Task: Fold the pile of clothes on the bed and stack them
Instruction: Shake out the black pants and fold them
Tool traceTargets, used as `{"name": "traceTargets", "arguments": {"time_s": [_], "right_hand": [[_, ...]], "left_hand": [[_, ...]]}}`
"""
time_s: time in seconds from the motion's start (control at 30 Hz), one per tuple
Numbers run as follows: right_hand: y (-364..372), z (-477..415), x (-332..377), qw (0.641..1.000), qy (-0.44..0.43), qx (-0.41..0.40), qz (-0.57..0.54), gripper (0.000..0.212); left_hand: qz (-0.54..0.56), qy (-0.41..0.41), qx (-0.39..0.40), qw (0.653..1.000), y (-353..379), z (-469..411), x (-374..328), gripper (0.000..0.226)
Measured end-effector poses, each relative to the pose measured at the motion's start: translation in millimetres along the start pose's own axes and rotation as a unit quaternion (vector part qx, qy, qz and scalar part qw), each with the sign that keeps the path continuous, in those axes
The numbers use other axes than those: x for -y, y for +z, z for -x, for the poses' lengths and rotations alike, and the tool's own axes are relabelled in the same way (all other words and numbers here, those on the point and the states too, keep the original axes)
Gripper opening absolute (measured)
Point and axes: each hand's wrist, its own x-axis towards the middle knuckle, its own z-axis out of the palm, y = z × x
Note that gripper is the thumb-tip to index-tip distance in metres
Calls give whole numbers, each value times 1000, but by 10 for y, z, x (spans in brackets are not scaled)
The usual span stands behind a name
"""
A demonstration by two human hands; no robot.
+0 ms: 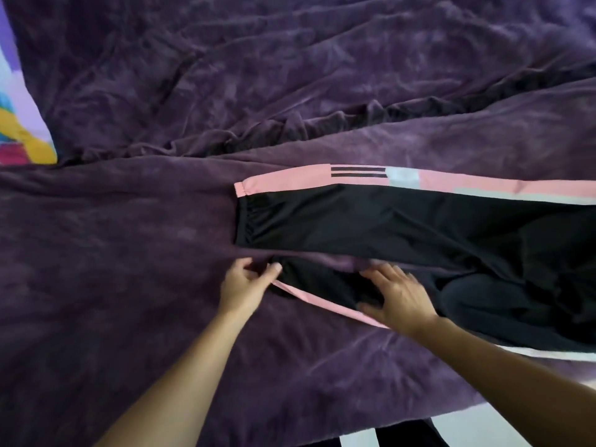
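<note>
Though nothing is folded, the black pink-striped track trousers point(371, 221) are pinched by the left hand point(246, 280), pressed by the flat right hand point(400, 296).

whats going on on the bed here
A person is spreading out a pair of black track pants with pink side stripes on a purple blanket. The left hand pinches the nearer leg at its cuff end, and the right hand presses flat on that leg further along. The far leg lies straight; the nearer one is bunched. Nothing is folded yet, and no stack is in view.
</note>
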Motion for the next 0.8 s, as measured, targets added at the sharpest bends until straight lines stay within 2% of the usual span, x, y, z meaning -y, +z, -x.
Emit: {"name": "traceTargets", "arguments": {"time_s": [0.03,0.07,0.1,0.17,0.23,0.3,0.37,0.4,0.43,0.5,0.57,0.63,0.7,0.77,0.8], "right_hand": [[32,70,-15,998,18,56,32,55],[71,138,-35,994,32,88,55,49],[91,215,-30,994,33,86,59,37],[78,382,-14,1000,-2,15,24,18],[67,598,43,998,-57,-24,-1,18],[124,824,111,995,-90,47,-15,22],[189,1022,117,983,-59,172,-20,31],[213,1095,71,977,-38,209,-17,34],[214,1152,13,977,-21,213,-19,35],[207,1257,-162,982,12,185,-26,35],[203,1372,-406,987,32,157,-4,31],[212,1499,-689,987,54,151,24,28],[233,1567,-998,985,71,151,34,29],[244,1541,-1269,988,83,125,33,35],[267,1495,-1374,992,87,92,25,40]], "left_hand": [[-9,14,37,999,100,53,-1,29],[-21,36,43,998,169,98,-13,23],[-32,64,32,997,194,151,-34,17],[-67,154,-14,986,116,284,-10,19],[-146,222,-33,964,-72,465,194,24],[-249,168,-4,954,-284,692,490,24],[-318,63,27,946,-445,868,739,21],[-338,31,16,940,-464,928,801,20],[-347,18,-10,938,-446,968,821,23],[-340,60,-75,935,-311,1052,728,30],[-331,161,-82,926,-84,1176,543,39],[-387,226,-24,894,203,1341,382,64],[-508,245,31,825,516,1483,326,85],[-591,233,60,770,793,1565,447,88],[-614,216,60,757,885,1589,539,83]]}}
